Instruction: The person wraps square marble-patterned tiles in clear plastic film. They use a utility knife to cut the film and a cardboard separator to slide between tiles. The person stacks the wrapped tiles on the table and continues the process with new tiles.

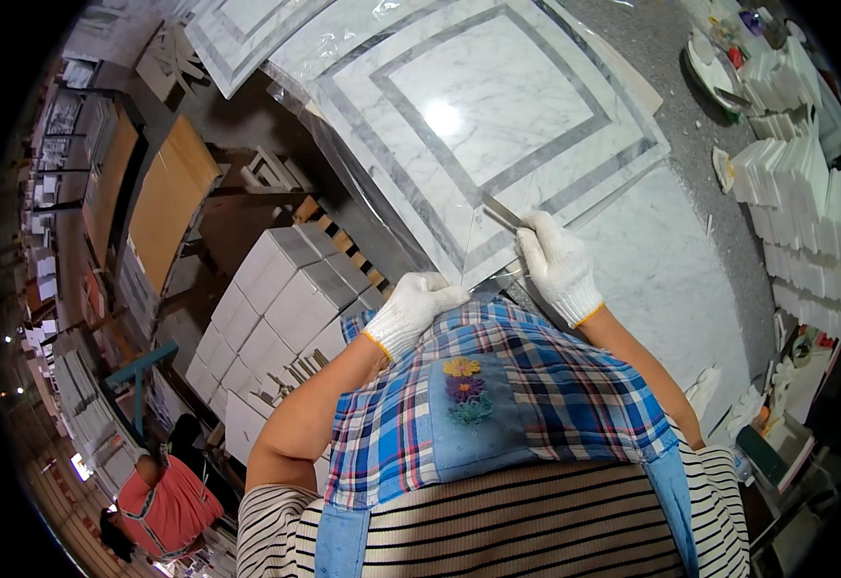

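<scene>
A white and grey marble panel (pixel 483 91) with inlaid grey frame bands lies in front of me, one corner pointing toward my body. At that near corner my left hand (pixel 413 310), in a white knit glove, is closed on the panel's edge, its fingertips partly hidden. My right hand (pixel 560 270), gloved the same way, is closed around a thin flat metal blade (pixel 501 210). The blade's tip rests on or just above the panel's grey band near the corner; I cannot tell which. Whatever handle it has is covered by the glove.
Beneath lies a pale marble slab (pixel 652 260) on a grey bench. Stacks of white pieces (pixel 796 193) line the right side, near a round dish (pixel 714 72). Stacked white blocks (pixel 281 299) stand lower left. A person in a red top (pixel 170 506) is further off.
</scene>
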A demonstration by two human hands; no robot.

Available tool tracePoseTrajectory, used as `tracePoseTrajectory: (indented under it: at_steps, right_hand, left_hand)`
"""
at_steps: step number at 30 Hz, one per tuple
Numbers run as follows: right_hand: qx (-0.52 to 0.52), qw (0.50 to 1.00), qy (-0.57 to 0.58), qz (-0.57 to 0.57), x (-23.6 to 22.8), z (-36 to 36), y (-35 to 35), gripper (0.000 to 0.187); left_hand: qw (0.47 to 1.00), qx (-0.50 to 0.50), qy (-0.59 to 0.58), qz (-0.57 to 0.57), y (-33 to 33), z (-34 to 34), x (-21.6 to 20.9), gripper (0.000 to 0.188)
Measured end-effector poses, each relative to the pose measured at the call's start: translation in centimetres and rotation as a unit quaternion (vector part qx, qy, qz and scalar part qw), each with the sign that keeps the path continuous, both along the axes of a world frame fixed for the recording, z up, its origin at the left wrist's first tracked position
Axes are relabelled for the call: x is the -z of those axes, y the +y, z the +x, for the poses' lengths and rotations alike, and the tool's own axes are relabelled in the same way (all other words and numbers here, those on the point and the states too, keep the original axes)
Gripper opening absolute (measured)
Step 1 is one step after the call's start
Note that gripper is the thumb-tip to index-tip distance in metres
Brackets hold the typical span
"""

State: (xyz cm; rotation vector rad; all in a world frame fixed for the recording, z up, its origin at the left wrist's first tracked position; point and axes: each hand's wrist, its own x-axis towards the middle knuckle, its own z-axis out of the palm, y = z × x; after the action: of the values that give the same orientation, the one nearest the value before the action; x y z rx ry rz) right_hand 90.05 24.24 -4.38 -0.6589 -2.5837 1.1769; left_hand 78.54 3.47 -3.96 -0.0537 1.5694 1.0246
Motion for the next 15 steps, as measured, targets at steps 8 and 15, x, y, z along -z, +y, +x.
tracePoseTrajectory:
  at_steps: [8, 15]
  right_hand:
    - [-0.002, 1.000, -0.009, 0.001, -0.4, 0.0, 0.0, 0.015]
    - [-0.006, 0.997, 0.064, -0.038, -0.2, 0.7, 0.0, 0.024]
  left_hand:
    - [0.998, 0.035, 0.039, -0.027, -0.1, 0.0, 0.5, 0.031]
    - [0.998, 0.010, 0.060, 0.005, -0.4, 0.5, 1.9, 0.031]
